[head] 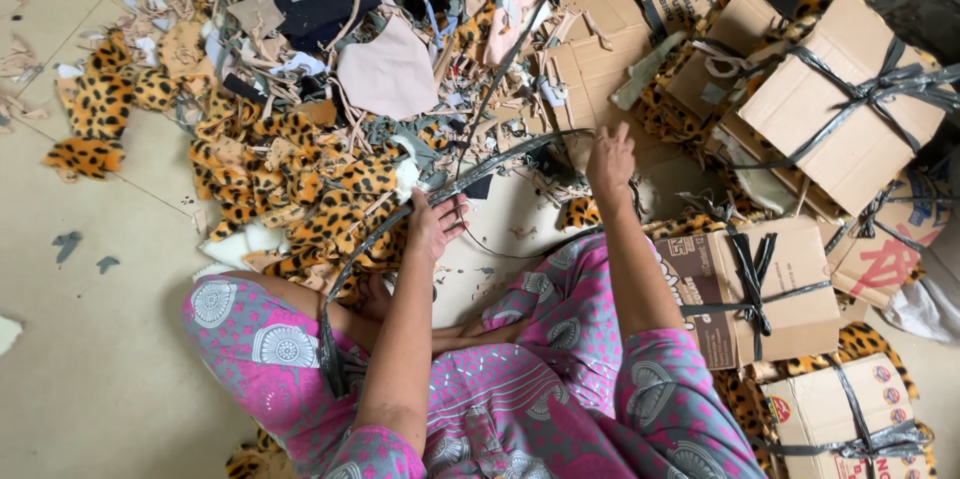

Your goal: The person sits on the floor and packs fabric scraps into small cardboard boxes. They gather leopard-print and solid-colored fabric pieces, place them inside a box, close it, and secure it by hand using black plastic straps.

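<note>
The person sits on the floor [90,379] with legs folded, so both hands can reach the work in front without standing. The left hand [432,224] has its grip closed on a long dark strap [500,161], which runs from the lap, through this hand, and then curves to the right hand [610,157]. The right hand is raised over the flat cardboard [590,59] and its fingers seem pinched on the far part of the same strap, but the fingertips point away from the camera, so I cannot tell for sure if this grip is closed. Held between two hands like this, the strap stays stretched and does not fall into the scraps. Just beyond the hands lies a big pile of scraps [310,159], many of leopard-pattern cloth, mixed with pink and dark pieces; it is close, probably so that material is easy to take. On the right side stand cardboard bundles [850,109], already tied crosswise with similar straps, and they are stacked near the right knee, out of the way of the hands
</note>
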